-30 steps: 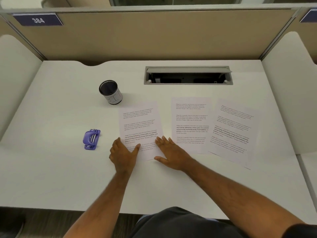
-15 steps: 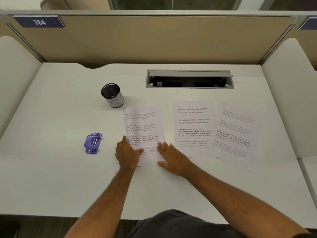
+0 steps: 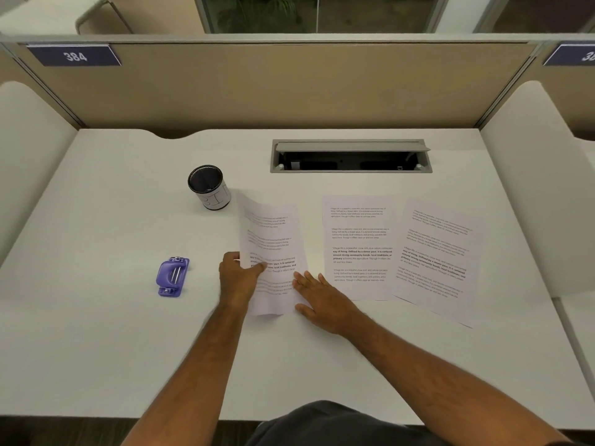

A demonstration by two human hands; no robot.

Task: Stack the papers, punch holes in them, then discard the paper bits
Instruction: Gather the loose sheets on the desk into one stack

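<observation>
Left sheet [image 3: 272,252] pinched by left hand [image 3: 240,278], left edge lifting.
Middle sheet [image 3: 359,246] just right, long axes parallel; right hand [image 3: 322,299] flat, released, nearer it.

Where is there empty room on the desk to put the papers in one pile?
Bare desk lies along the near edge, below the purple hole punch, and on the left between punch and cup. The right half is crowded: the middle sheet and right sheet nearly touch, beside the sheet the left hand lifts.

Left hand [image 3: 240,275] seemingly pinching, right hand [image 3: 322,300] flat, fingers spread.
</observation>
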